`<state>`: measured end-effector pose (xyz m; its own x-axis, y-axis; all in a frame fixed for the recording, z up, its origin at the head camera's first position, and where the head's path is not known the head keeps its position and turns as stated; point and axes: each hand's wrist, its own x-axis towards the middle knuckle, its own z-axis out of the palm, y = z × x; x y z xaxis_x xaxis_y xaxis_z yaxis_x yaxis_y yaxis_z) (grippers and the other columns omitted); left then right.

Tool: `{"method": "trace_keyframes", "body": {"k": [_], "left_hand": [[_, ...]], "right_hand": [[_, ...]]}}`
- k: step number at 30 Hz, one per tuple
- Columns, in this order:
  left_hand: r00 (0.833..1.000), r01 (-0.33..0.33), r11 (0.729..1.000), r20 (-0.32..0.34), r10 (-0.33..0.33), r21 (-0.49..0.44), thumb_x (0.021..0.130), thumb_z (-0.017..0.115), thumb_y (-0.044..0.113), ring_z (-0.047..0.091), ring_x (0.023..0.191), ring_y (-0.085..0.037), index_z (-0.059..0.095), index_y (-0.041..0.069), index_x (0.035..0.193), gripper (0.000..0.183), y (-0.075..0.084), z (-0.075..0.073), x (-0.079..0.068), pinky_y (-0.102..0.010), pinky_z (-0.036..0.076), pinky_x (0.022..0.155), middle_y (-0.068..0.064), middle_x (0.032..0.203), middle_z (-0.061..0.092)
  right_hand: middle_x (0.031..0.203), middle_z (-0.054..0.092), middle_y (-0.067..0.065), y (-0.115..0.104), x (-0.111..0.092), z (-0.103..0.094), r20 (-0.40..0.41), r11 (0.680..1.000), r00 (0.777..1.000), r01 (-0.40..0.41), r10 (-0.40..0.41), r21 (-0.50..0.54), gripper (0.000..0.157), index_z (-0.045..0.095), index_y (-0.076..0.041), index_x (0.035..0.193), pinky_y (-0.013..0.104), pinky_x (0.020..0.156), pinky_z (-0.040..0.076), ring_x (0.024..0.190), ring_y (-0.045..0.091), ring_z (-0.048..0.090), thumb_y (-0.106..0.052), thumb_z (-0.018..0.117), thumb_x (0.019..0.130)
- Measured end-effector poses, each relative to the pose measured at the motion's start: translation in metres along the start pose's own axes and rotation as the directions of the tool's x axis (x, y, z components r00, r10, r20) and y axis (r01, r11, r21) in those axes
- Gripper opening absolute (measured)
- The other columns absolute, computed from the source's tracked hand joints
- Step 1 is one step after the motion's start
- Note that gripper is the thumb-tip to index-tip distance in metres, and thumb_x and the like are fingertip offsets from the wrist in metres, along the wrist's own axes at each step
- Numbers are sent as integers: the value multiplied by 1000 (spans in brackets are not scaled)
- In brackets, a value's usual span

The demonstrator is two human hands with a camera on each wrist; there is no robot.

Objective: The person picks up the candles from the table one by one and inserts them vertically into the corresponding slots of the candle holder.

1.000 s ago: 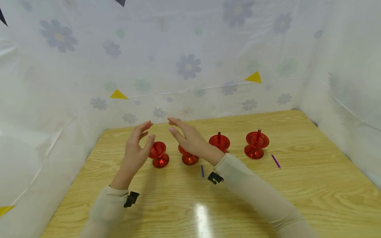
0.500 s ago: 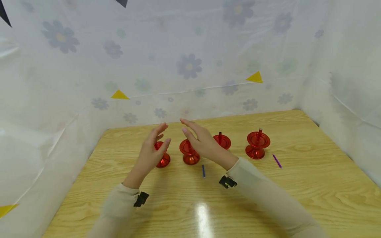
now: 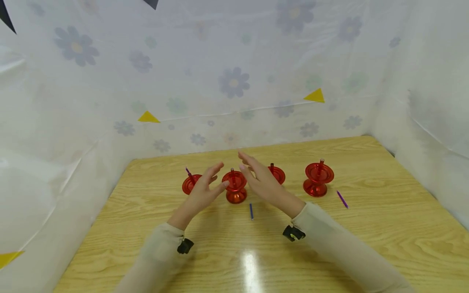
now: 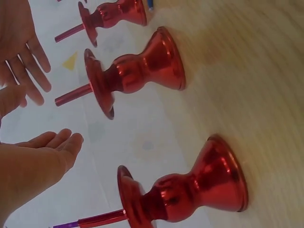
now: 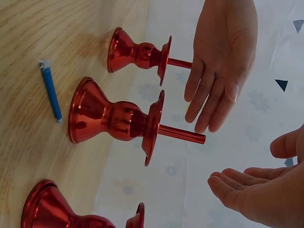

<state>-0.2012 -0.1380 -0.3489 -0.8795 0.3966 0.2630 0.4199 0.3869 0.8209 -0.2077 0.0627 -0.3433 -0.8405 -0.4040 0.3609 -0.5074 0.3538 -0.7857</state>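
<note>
Several red metallic candlesticks stand upright in a row. My left hand is in front of the leftmost candlestick, whose tube holds a thin purple candle. My right hand partly hides the third candlestick. Between the two hands is the second candlestick, its tube bare in the right wrist view. Both hands are raised, fingers extended and palms facing each other, with nothing in them. Neither touches a candlestick in the wrist views.
A blue candle lies on the wooden table in front of the second candlestick. Another purple candle lies right of the rightmost candlestick. A flowered white curtain with yellow triangles hangs behind the table.
Both hands have moved right and a little lower, from around the leftmost candlestick to either side of the second. The leftmost one's purple candle is now in plain view. The candlesticks stay put.
</note>
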Motion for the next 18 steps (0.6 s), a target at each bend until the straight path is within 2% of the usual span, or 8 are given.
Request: {"method": "trace_keyframes", "body": {"k": [3,6,12,18], "left_hand": [[997,65,998,39,-65,1,86,57,29,24,130,-24,27,12,139,63,-20,6,5,-41,26,103,-7,141,28],[991,118,993,55,-119,10,84,57,36,24,130,-24,27,16,139,66,-30,11,8,-41,25,103,-3,142,26],[979,196,980,51,-196,19,83,59,38,24,129,-32,26,17,140,70,-37,16,9,-48,26,101,-4,143,23],[970,233,972,57,-235,38,81,61,37,25,129,-29,24,18,140,72,-42,18,10,-46,26,101,-5,143,23]], "right_hand": [[141,29,-1,3,-4,1,12,1000,1000,-13,14,-6,50,21,-22,141,44,96,35,124,21,35,-37,33,95],[141,28,-2,5,-8,1,16,1000,1000,-27,27,-11,50,21,-21,141,45,95,36,124,21,34,-37,34,95],[141,30,2,9,-14,1,12,1000,1000,-2,2,-23,51,21,-16,141,47,95,35,124,25,35,-33,36,95],[140,32,4,14,-19,4,13,999,1000,-1,2,-39,50,23,-13,141,43,97,34,123,24,36,-31,37,96]]}}
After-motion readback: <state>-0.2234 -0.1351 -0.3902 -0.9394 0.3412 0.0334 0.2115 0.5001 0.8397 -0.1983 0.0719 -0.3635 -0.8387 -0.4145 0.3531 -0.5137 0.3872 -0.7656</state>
